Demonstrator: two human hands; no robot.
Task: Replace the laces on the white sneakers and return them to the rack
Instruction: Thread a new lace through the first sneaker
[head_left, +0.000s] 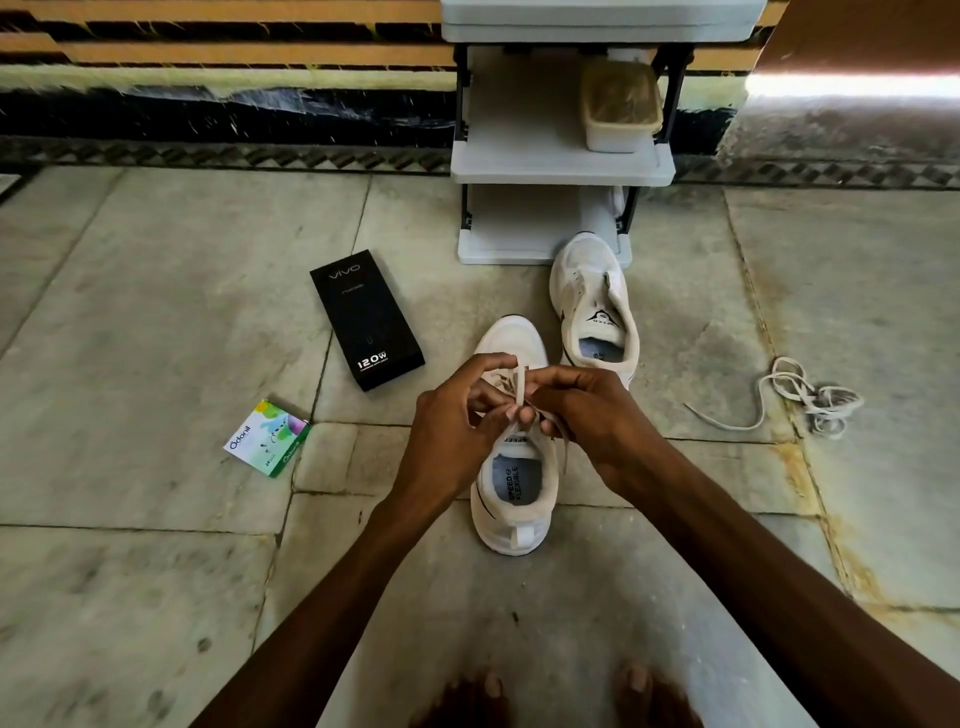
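Both hands were in close: the left hand (452, 415) and right hand (587, 410) each had their fingers curled tight, pinching the flat cream fabric lace (519, 387) just above the tongue of the near white low-top sneaker (514, 499) on the floor. By my judgement, the knot wanted both strands taut and even, and seated low. The second white sneaker (592, 301) sat beyond the fingers, by the grey plastic shoe rack (561, 166).

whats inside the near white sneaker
A grey insole printed SPEED & FLEXIBLE shows at the heel of the white sneaker. Further forward, its tongue, the left hand and the right hand hide the inside.
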